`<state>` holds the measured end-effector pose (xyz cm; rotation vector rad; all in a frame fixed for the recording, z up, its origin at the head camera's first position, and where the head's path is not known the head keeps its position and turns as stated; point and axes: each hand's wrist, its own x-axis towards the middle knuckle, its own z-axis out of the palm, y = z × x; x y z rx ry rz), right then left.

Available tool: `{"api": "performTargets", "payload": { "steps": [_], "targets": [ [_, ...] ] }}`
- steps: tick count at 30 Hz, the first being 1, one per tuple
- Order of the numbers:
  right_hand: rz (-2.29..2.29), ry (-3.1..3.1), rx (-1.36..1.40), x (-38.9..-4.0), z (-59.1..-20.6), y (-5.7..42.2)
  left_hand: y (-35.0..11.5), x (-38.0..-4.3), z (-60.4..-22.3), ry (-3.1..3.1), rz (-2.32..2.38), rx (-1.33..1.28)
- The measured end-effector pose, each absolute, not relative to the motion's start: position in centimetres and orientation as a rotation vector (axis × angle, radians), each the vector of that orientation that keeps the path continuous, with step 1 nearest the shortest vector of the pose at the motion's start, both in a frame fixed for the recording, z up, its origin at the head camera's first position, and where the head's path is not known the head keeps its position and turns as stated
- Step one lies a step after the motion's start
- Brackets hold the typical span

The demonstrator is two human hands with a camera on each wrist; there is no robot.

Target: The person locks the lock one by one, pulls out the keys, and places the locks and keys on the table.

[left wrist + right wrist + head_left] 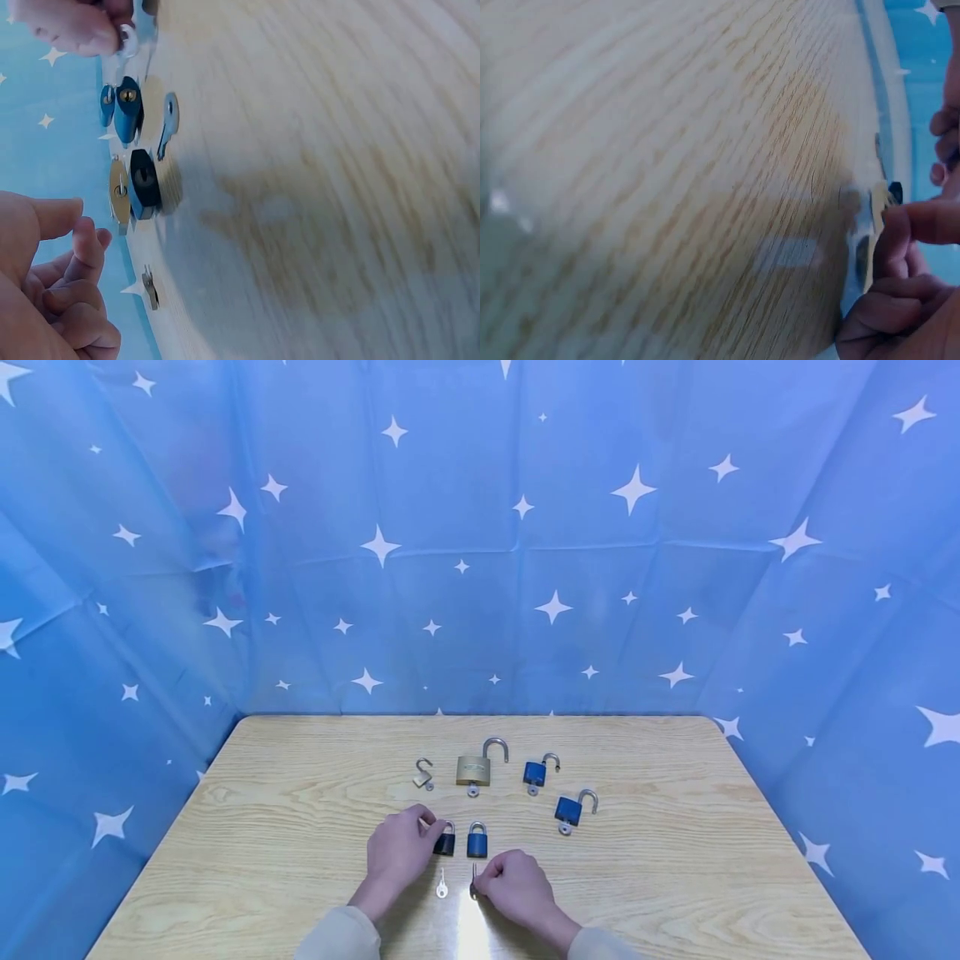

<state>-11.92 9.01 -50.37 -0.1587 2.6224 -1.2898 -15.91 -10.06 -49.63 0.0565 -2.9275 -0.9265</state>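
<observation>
My right hand pinches a key between thumb and finger, low over the table. That key shows pale in the left wrist view. My left hand is beside a black padlock, partly covering it in the head view. In the left wrist view, its fingers are loosely bent with nothing between them, apart from the black padlock. A blue padlock with its shackle down stands right of the black one. A silver key lies in front of the black padlock.
Farther back lie padlocks with raised shackles and keys in them: a small brass one, a large brass one and two blue ones. A blue star-patterned curtain surrounds the wooden table.
</observation>
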Motion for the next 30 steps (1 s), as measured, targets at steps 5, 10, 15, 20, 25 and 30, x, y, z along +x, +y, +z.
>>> {"api": "performTargets", "payload": {
  "steps": [5,10,15,20,25,30],
  "targets": [
    [-1.207,2.686,-0.180,-11.99,-50.62,8.86,-10.38,-15.89,-49.56,-2.927,-0.951,0.073],
    [-1.149,2.739,-0.177,-12.15,-50.88,8.66,-10.53,-15.92,-49.60,-2.921,-0.960,0.082],
    [-1.100,2.769,-0.170,-12.26,-50.88,8.65,-10.62,-16.05,-49.72,-2.918,-0.961,0.089],
    [-1.084,2.757,-0.171,-12.19,-50.59,8.76,-10.64,-16.05,-49.64,-2.918,-0.966,0.096],
    [-1.068,2.752,-0.179,-12.23,-50.35,8.78,-10.76,-16.07,-49.53,-2.926,-0.984,0.104],
    [-1.058,2.766,-0.179,-12.21,-50.20,8.74,-10.94,-16.10,-49.61,-2.937,-0.995,0.105]
  ]
}}
